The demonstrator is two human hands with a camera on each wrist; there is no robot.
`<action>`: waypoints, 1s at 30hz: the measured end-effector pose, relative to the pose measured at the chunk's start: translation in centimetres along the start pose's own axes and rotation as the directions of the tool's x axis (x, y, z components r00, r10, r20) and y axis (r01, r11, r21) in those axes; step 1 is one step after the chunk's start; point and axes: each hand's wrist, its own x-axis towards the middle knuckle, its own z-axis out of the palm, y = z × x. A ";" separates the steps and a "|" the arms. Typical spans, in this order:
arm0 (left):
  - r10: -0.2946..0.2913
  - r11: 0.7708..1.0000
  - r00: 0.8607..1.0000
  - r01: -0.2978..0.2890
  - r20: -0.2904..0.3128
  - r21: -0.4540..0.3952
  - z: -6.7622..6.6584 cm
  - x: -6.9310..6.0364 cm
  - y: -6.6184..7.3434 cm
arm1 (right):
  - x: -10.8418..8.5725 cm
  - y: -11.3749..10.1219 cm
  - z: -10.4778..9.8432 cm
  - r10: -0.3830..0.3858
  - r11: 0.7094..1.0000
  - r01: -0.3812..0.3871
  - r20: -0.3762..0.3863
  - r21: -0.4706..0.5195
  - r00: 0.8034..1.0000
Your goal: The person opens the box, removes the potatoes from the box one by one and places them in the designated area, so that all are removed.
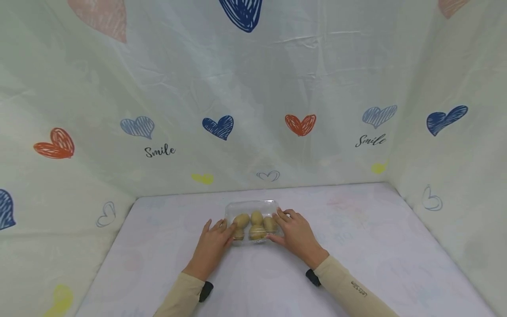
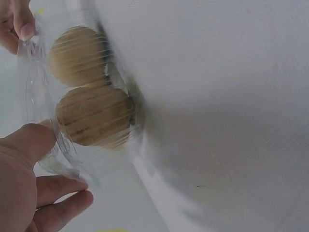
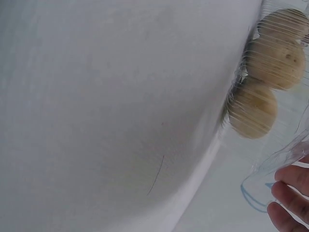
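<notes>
A clear plastic clamshell box (image 1: 252,206) with several yellow-brown potatoes (image 1: 256,217) inside sits on the table in the head view. At its left side, my left hand (image 1: 212,246) holds the rim, the thumb (image 2: 36,140) on the plastic edge and the fingers along the side. On the opposite side my right hand (image 1: 297,235) grips the box by its right edge, thumb near the front corner. Through the ribbed wall, two potatoes (image 2: 94,116) show in the left wrist view. Only some fingertips (image 3: 289,176) of the right hand appear in the right wrist view.
The box stands toward the back of a white-covered table (image 1: 253,281). Behind and beside the table hang pale curtains (image 1: 253,88) printed with hearts and the word Smile. A black wrist strap (image 1: 313,277) shows below the right sleeve.
</notes>
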 end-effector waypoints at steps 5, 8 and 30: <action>-0.011 1.000 1.000 0.011 0.014 -0.015 0.0 -0.2 -0.4 | -0.3 0.0 -0.3 0.023 0.999 -0.023 0.031 0.025 0.999; -0.027 0.999 1.000 0.028 0.008 -0.035 0.0 -0.2 -0.6 | -0.5 0.0 -0.4 0.034 0.998 -0.036 0.041 0.045 0.999; -0.502 0.580 0.840 0.503 0.206 -0.641 0.6 -0.3 0.0 | -0.4 0.1 -1.0 0.210 0.928 -0.221 0.069 0.301 0.975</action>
